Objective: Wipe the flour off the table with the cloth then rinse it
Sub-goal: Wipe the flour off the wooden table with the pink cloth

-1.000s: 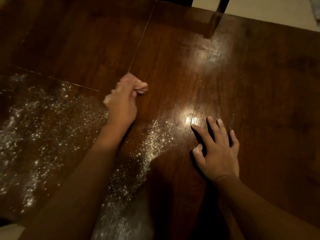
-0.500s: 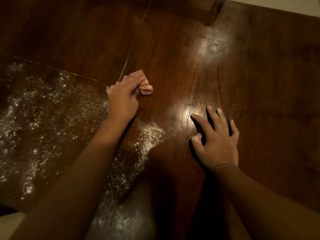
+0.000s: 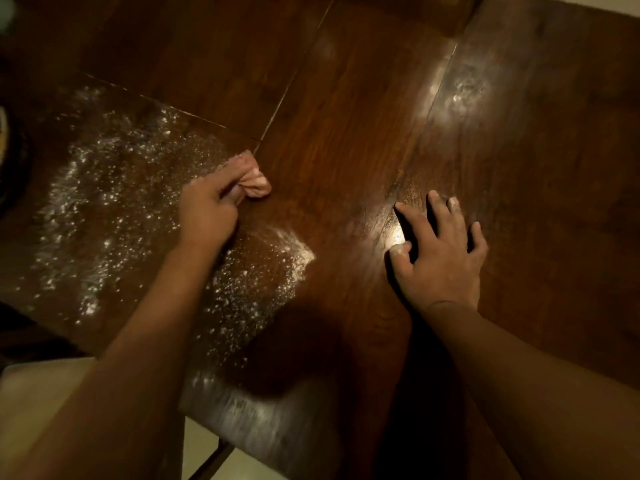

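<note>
Since a second ago the left hand (image 3: pixel 207 213) has drawn the cloth (image 3: pixel 254 178) back toward the near-left, off the clean board by the seam and onto the rim of the floured patch, while the right hand (image 3: pixel 440 261) has kept its flat, braced place on the counter (image 3: pixel 346 133). The left hand's fingers (image 3: pixel 230 192) are curled tight around the bunched pink cloth, a wad of which sticks out to the right and presses on the wood just beside the meeting of two board seams. The right hand holds nothing; its fingers (image 3: pixel 412 220) are spread wide, palm down, with flour dust on the thumb tip and fingertips. The flour (image 3: pixel 104 202) lies as scattered specks over the left board, and a denser ridge of it (image 3: pixel 298 251) sits just near-right of the left wrist, between the two hands, closer to the left. More flour smears along the counter's near edge (image 3: pixel 249 407), below the left forearm. That edge cuts in close under the left arm, with pale floor beyond it. To the far and right, the dark wood runs open and bare, apart from a faint dusty smudge (image 3: pixel 464 88) under the glare.
</note>
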Demonstrator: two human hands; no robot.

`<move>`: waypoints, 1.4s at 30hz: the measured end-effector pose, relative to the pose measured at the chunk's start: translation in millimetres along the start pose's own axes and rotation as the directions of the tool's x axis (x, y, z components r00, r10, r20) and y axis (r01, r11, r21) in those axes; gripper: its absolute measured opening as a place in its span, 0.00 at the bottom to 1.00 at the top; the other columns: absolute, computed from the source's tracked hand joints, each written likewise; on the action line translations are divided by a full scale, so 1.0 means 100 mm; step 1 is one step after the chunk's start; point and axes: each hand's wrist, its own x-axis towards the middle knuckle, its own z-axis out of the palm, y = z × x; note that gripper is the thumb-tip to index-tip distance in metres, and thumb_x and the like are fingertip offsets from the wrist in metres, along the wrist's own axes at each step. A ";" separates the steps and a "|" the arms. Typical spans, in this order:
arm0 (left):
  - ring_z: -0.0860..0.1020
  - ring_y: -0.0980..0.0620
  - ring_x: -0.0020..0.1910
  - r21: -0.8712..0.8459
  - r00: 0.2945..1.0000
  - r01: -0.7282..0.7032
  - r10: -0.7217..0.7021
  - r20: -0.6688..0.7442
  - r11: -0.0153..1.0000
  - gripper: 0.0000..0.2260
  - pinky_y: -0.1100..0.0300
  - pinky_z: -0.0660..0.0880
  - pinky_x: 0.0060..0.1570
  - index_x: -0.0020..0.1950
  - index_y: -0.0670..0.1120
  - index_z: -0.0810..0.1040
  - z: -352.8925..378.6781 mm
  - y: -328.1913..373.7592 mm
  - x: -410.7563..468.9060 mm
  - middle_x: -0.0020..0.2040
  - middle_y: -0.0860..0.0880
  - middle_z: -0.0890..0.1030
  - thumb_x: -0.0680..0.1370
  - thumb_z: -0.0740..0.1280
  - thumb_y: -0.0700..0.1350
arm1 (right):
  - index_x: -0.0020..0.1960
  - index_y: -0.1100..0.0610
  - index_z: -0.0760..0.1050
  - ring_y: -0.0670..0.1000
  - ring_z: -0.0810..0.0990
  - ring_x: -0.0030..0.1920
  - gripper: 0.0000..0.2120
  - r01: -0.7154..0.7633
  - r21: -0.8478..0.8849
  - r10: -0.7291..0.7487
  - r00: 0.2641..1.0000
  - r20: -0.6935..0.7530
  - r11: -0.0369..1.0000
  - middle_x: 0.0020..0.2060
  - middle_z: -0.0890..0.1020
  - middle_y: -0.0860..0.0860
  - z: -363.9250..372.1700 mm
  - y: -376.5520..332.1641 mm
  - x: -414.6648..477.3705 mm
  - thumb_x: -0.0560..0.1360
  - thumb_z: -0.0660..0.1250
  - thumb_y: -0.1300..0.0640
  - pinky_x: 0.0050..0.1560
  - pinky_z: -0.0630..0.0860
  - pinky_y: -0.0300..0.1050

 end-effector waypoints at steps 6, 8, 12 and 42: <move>0.70 0.66 0.68 -0.154 0.783 -0.476 0.497 0.375 0.866 0.22 0.65 0.62 0.72 0.57 0.46 0.84 0.26 0.40 -1.04 0.62 0.55 0.78 0.71 0.60 0.28 | 0.75 0.38 0.62 0.51 0.46 0.81 0.25 0.021 -0.006 -0.021 1.000 -0.008 1.000 0.81 0.56 0.48 0.00 0.01 0.00 0.79 0.59 0.47 0.77 0.43 0.61; 0.65 0.58 0.73 -0.107 0.730 -0.495 0.480 0.487 0.862 0.25 0.57 0.51 0.77 0.62 0.51 0.81 0.14 0.21 -1.15 0.66 0.58 0.75 0.71 0.60 0.31 | 0.75 0.38 0.62 0.51 0.47 0.81 0.25 0.030 -0.003 -0.030 0.999 -0.021 1.000 0.81 0.56 0.49 0.02 0.02 -0.01 0.79 0.58 0.47 0.77 0.43 0.61; 0.72 0.52 0.69 -0.036 0.981 -0.124 0.128 0.149 0.992 0.20 0.52 0.60 0.76 0.62 0.53 0.79 -0.08 0.01 -0.80 0.65 0.55 0.76 0.76 0.63 0.34 | 0.75 0.38 0.61 0.51 0.47 0.81 0.25 0.042 -0.029 -0.043 0.999 -0.028 0.999 0.81 0.56 0.49 0.03 0.04 -0.01 0.79 0.59 0.46 0.77 0.44 0.62; 0.54 0.52 0.79 -0.091 0.724 -0.498 0.472 0.504 0.862 0.27 0.48 0.49 0.78 0.75 0.57 0.67 0.02 -0.27 -0.54 0.77 0.56 0.63 0.80 0.61 0.36 | 0.79 0.46 0.56 0.60 0.47 0.81 0.35 -0.082 -0.099 0.084 0.996 0.017 0.992 0.81 0.54 0.55 0.08 -0.40 -0.13 0.74 0.52 0.38 0.76 0.44 0.68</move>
